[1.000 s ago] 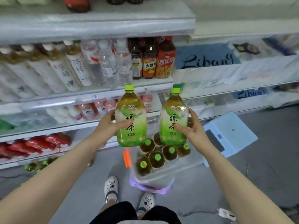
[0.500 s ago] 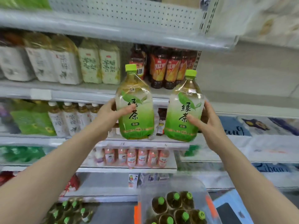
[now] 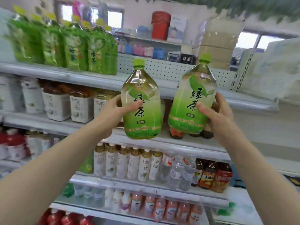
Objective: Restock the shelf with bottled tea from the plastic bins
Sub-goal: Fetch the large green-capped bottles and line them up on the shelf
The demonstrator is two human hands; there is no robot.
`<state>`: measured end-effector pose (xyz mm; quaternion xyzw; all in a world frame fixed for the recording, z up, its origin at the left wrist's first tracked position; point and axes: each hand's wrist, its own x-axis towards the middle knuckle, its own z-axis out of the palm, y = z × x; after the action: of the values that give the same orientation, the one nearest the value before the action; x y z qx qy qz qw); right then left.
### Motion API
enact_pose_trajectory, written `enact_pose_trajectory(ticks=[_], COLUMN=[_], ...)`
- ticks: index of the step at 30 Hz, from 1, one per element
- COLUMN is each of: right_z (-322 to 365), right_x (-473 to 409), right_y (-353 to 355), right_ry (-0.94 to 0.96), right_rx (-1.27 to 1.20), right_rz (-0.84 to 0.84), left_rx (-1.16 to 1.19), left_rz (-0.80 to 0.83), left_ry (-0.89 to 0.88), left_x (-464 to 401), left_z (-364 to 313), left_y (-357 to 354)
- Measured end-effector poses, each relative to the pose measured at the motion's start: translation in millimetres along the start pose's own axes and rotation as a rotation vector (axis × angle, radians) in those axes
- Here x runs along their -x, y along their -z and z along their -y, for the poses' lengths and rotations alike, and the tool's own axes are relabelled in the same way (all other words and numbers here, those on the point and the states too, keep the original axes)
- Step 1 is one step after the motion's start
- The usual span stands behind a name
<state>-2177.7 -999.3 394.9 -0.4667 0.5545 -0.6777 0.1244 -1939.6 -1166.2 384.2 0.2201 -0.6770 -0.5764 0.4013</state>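
I hold two large green tea bottles with light green caps, raised in front of the shelving. My left hand (image 3: 113, 111) grips the left bottle (image 3: 142, 104) around its middle. My right hand (image 3: 215, 114) grips the right bottle (image 3: 193, 101), which tilts slightly right and sits a little higher. Both bottles hang just below the top shelf (image 3: 97, 82), where a row of matching green tea bottles (image 3: 78, 47) stands at the left. The stretch of that shelf behind the two held bottles, in front of the pegboard back (image 3: 165, 69), holds nothing. The plastic bins are out of view.
White-labelled tea bottles (image 3: 79, 108) fill the second shelf at the left, with dark bottles (image 3: 177, 133) behind the held ones. Lower shelves carry small tea bottles (image 3: 129, 163), water bottles (image 3: 178, 171) and pink drinks (image 3: 155, 207). A red tub (image 3: 160, 25) and cartons (image 3: 217, 46) sit above.
Both hands have lifted the two bottles from over the bin on the floor up to the top shelf level. My view has tilted upward; the bin has dropped out of sight.
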Motion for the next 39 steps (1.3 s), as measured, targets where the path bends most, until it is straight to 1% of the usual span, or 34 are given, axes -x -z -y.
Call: enact_pose_trajectory(ticks=[8,11,15,18,23,27,32,35,39], right_z=[26,36,43,44,28,4,-22,-29,-33], right_x=[-76,-106,-146,-174,-217,-245,-267,-279,-288], right_y=[-122,-153,-180,-194,-206,-215,-226,-228,-229], right_ry=[0.088,0.128,0.136,0.142,0.089,0.035,0.014,0.000,0.000], right_rx=[-0.015,0.003,-0.003,-0.003,-0.033,-0.008,0.003,-0.007,0.042], right_rz=[0.037,0.033,-0.006,-0.016,-0.002,0.073,0.178,0.241,0.308], left_rx=[-0.042,-0.056,-0.058,-0.063,-0.068,-0.062,-0.087,-0.101,-0.087], left_rz=[-0.072,-0.103,-0.147,-0.155,-0.170,-0.206,-0.249,-0.270,-0.269], left_ry=[-0.025,-0.033,-0.041,-0.066,-0.083,-0.090,-0.093,-0.091,-0.077], left_x=[-18,-27,-41,-54,-76,-96,-118,-130,-139], left_z=[-6,-9,-17,-23,-30,-31,-24,-19,-14], left_y=[116,149,175,185,188,185,185,184,182])
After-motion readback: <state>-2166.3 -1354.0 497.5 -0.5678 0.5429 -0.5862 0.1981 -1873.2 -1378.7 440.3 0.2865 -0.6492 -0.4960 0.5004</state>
